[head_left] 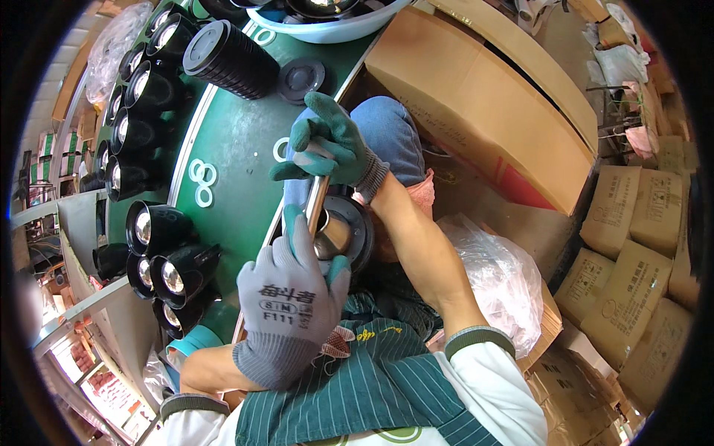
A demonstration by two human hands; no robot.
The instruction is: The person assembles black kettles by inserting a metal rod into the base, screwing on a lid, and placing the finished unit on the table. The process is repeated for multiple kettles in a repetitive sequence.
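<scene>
My left hand (286,308), in a grey glove with green fingertips, is over my lap at the table's edge. Its index finger points away and its thumb lies at a round black part with a shiny steel body (336,236); the other fingers are partly hidden. Farther off, my right hand (331,145), in a green-palmed glove, has its index finger stretched out and the others bent. A narrow metal piece (318,199) runs from under its fingers toward my left index fingertip; its lower end is hard to make out.
Black steel-lined cups (156,126) lie in rows along the green table (238,145). A stack of black lids (230,59), white rings (202,175) and a light blue basin (327,30) are there too. Cardboard boxes (476,97) and clear plastic bags (498,275) stand at right.
</scene>
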